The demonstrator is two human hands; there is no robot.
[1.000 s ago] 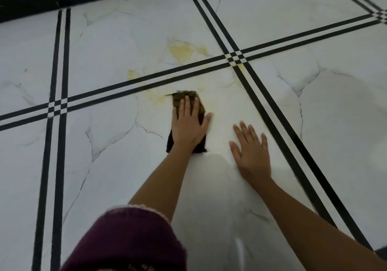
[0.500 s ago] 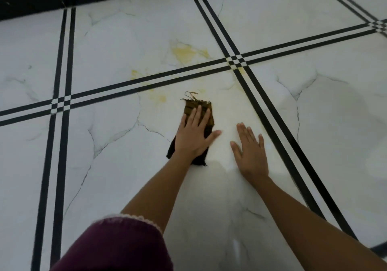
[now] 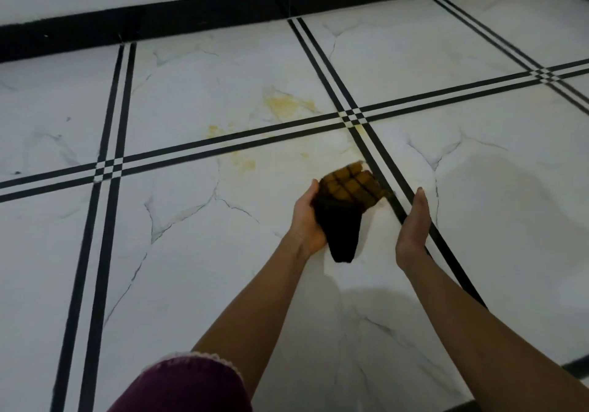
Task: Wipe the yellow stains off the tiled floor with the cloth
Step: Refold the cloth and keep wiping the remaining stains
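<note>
Ahead: stains (image 3: 288, 106), blk skirting (image 3: 159, 24); L hand (image 3: 306, 220) grips cloth (image 3: 344, 207).

Dim, flat indoor light casts soft grey shadows on the glossy floor (image 3: 510, 207) at right and lower centre, the cloth (image 3: 347, 188) is motion-blurred at its far edge, and the wide lens bows the black baseboard (image 3: 159, 23).

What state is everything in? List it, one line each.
cloth: bunched in the left hand, dark end hanging down.
left hand: grips the cloth.
right hand: open, beside the cloth, not touching.
yellow stains: unwiped, several patches.
tiled floor: stained near the black crossing lines.
</note>
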